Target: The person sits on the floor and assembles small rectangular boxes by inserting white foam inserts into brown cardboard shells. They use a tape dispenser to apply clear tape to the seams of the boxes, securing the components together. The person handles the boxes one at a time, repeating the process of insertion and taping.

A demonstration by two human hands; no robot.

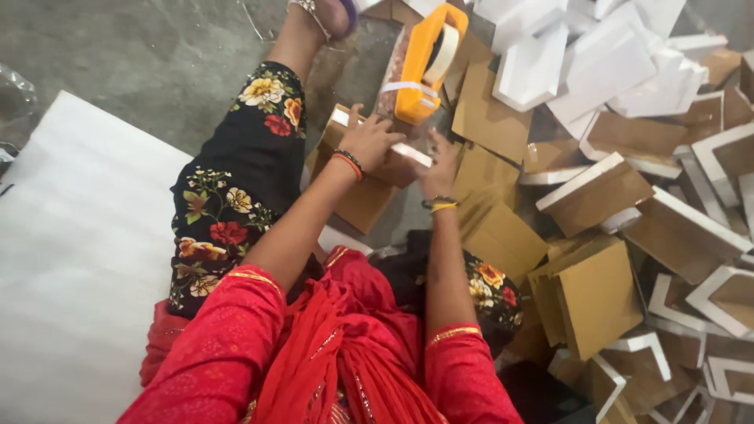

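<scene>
On the concrete floor (157, 63), between the seated person's outstretched legs, a brown cardboard corner piece (369, 177) lined with white foam sits under both hands. Left hand (369, 141) lies across its top with fingers curled over the far edge, holding it down. Right hand (438, 169) presses a white strip (412, 155) at the near side; whether the fingers pinch it or only press is not clear.

Orange tape dispenser (424, 63) rests at the far end of the piece, its tape roll (444, 51) visible, a clear band of tape (400, 86) running down from it.

Progress, as judged: taping appears mid-way; tape not yet cut. Large heap of cardboard-and-foam corners (620, 188) to the right, taped or not is unclear.

White foam sheet (71, 251) lies along the left.
</scene>
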